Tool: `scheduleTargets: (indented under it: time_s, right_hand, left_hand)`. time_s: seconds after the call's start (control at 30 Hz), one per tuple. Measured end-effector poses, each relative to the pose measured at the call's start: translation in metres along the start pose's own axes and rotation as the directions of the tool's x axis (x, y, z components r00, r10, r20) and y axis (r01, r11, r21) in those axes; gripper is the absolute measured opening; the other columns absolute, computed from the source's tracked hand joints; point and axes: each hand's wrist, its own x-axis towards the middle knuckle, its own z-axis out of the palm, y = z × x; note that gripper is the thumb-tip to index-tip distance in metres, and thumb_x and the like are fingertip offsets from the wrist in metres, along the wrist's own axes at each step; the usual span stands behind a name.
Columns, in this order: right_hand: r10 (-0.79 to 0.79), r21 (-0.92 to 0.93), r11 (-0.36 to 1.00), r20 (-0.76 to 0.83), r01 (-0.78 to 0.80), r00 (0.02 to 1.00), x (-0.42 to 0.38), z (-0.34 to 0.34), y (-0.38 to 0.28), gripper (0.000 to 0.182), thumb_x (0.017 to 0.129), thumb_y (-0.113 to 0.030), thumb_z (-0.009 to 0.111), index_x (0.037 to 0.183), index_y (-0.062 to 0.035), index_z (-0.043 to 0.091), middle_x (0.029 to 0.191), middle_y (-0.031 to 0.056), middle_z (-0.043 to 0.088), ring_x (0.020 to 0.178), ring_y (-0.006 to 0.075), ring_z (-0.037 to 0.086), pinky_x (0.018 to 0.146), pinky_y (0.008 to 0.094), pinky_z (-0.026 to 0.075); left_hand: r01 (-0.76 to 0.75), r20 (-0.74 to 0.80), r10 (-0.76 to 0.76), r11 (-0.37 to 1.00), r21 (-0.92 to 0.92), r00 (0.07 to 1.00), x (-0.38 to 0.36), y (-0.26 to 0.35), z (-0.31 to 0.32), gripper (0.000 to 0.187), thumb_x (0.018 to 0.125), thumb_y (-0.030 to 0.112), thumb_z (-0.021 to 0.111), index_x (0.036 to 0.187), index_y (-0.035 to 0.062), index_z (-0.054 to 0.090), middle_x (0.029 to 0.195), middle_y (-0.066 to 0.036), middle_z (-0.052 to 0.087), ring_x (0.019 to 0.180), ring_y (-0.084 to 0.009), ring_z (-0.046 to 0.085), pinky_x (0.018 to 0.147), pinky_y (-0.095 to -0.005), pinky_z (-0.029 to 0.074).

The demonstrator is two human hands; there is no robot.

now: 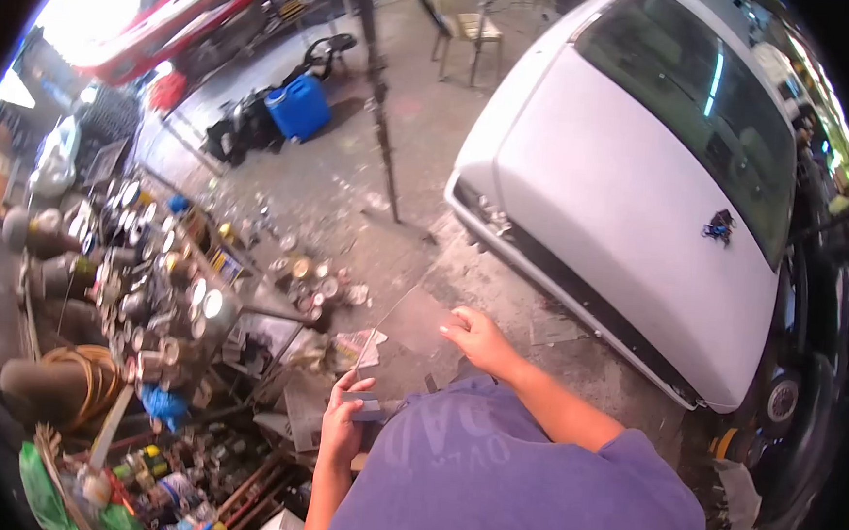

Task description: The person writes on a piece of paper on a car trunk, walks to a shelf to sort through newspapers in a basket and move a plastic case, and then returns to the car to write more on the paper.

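My right hand [478,338] pinches the edge of a thin grey-brown sheet [413,321], which looks like sandpaper, between thumb and fingers. The sheet hangs out in front of my body, over the floor. Lower and to the left, my left hand [342,423] is closed around a small grey block [367,407] with flat sides. A thin pale strip [368,351] rises from the fingers of that hand towards the sheet's left edge.
A white car body [624,180] stands to the right, with a small dark object [718,227] on it. Many cans [161,288] crowd a bench at left. A thin post [380,117] rises ahead, near a blue jerrycan [298,107]. Several cans [316,283] stand on the floor.
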Motion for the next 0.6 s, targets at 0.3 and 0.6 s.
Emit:
scheduleTargets:
  time_s: [0.3, 0.6]
  right_hand:
    - [0.19, 0.364, 0.93, -0.596, 0.051, 0.78, 0.026, -0.328, 0.03, 0.023, 0.098, -0.011, 0.067, 0.117, -0.0005, 0.061, 0.083, -0.0007, 0.06, 0.061, 0.0064, 0.045, 0.052, 0.0265, 0.037]
    - [-0.221, -0.266, 0.964, -0.805, -0.002, 0.55, 0.038, -0.426, 0.006, 0.031, 0.1, -0.024, 0.073, 0.122, -0.001, 0.069, 0.118, 0.007, 0.073, 0.104, 0.0165, 0.067, 0.093, 0.0341, 0.053]
  left_hand:
    - [-0.036, 0.201, -0.032, 0.945, 0.325, 0.979, 0.162, -0.026, 0.284, 0.082, 0.089, -0.006, 0.065, 0.162, 0.0066, 0.032, 0.133, -0.016, 0.059, 0.114, -0.0268, 0.066, 0.098, -0.0427, 0.058]
    - [-0.061, 0.375, -0.052, 0.958, 0.282, 0.926, 0.23, -0.039, 0.427, 0.067, 0.099, 0.002, 0.069, 0.158, 0.0082, 0.039, 0.134, -0.013, 0.063, 0.113, -0.0237, 0.069, 0.093, -0.04, 0.061]
